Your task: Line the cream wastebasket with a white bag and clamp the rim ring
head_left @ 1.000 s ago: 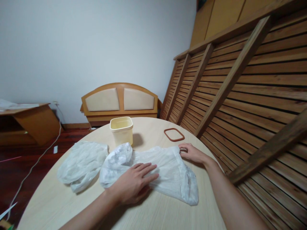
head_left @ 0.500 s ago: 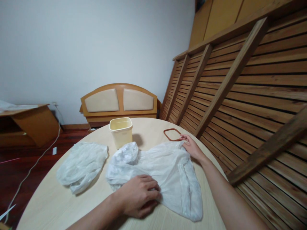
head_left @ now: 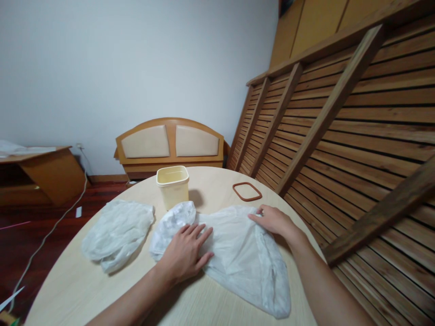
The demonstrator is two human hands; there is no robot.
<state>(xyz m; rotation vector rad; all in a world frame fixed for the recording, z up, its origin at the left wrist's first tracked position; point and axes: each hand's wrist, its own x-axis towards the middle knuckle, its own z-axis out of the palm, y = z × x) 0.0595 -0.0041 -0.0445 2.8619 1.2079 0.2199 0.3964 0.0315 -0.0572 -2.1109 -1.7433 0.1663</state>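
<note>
A thin, whitish, translucent plastic bag (head_left: pixel 234 244) lies spread across the round table in front of me, its left end bunched up. My left hand (head_left: pixel 186 253) rests on the bunched part with fingers spread, palm down. At the bag's upper right edge, my right hand (head_left: pixel 275 221) pinches the film between thumb and fingers; part of its grip is hidden. Beyond the bag stands an open, pale yellow plastic container (head_left: pixel 175 192). A brown, rounded-square ring (head_left: pixel 247 199) lies just beyond my right hand, not touching it.
A second crumpled whitish plastic bag (head_left: pixel 118 233) lies on the left of the round table (head_left: pixel 74 290). A wooden slatted frame (head_left: pixel 340 149) leans close along the right side. Behind the table is a headboard (head_left: pixel 170 140); a desk (head_left: pixel 50 176) stands at far left.
My left hand has moved up and left onto the bunched part, its fingers spreading. My right hand has drawn back from beside the ring, and the bag's upper edge has come nearer.
</note>
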